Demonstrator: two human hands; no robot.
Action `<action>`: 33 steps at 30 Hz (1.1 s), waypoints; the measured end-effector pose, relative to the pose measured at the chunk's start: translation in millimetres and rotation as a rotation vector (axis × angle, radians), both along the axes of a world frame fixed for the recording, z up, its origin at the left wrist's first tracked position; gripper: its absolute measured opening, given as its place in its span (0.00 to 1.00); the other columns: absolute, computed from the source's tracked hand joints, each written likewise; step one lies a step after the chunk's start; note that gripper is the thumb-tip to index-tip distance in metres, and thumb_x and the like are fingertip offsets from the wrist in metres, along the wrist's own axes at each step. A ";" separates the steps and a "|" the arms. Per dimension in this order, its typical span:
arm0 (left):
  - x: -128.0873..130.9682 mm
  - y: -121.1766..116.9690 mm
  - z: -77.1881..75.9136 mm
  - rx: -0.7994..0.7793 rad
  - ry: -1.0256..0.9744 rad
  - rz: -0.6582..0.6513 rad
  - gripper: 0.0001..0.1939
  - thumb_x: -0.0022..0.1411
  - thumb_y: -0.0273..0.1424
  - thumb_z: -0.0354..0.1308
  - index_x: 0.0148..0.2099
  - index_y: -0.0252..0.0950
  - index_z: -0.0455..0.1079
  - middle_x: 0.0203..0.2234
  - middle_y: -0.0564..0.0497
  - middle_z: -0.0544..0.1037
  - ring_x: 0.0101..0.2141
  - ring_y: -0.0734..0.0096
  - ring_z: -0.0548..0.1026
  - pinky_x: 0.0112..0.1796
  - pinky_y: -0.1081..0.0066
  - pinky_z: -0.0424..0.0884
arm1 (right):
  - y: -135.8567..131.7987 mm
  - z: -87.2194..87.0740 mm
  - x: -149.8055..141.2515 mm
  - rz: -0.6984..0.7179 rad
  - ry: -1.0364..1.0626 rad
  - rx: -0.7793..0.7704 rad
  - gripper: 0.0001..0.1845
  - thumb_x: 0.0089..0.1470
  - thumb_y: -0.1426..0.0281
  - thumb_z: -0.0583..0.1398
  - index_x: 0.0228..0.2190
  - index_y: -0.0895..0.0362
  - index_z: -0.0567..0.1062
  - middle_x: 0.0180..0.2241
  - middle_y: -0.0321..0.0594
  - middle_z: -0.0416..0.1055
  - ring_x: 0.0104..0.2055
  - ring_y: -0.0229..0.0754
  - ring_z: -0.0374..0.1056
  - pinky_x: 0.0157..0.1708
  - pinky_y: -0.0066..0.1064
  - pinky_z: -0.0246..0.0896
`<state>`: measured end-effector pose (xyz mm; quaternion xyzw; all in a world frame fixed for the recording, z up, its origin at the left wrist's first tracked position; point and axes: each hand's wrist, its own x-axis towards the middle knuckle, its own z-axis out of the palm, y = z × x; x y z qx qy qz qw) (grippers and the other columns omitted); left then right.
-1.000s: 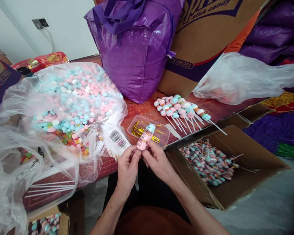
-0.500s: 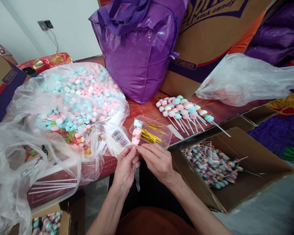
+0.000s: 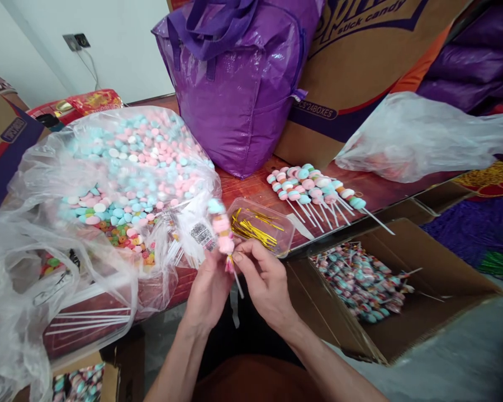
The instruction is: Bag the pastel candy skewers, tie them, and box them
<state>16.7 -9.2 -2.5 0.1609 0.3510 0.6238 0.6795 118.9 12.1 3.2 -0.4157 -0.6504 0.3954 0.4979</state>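
A wrapped candy stick (image 3: 222,229) with pink and blue pieces tilts up and left between my hands. Its wrapper is gathered at the neck by a gold twist tie (image 3: 229,257), and the white stick points down below. My left hand (image 3: 208,290) is closed around the candy stick from the left, its fingers partly hidden behind. From the right, the thumb and forefinger of my right hand (image 3: 265,279) pinch at the tie's end. Just beyond lies a clear plastic tray (image 3: 285,237) with loose gold twist ties (image 3: 255,231).
Left stands a big clear bag of candies (image 3: 138,151), near white sticks (image 3: 90,321) and labelled wrappers (image 3: 199,231). Bare candy skewers (image 3: 314,187) lie at right, above an open carton (image 3: 402,329) of wrapped ones. A purple bag (image 3: 238,100) stands behind.
The candy stick has tilted left and its tied neck and white stick now show. My right fingers have shifted from the wrapper's bottom to the tie; my left hand has turned and moved slightly left.
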 end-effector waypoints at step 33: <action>25.6 -6.6 -10.9 0.083 0.686 -0.116 0.16 0.61 0.43 0.62 0.30 0.36 0.76 0.18 0.52 0.72 0.19 0.71 0.71 0.23 0.71 0.69 | -45.4 -28.4 41.9 0.216 0.561 -0.704 0.19 0.60 0.57 0.61 0.26 0.59 0.77 0.22 0.38 0.66 0.22 0.35 0.56 0.21 0.28 0.50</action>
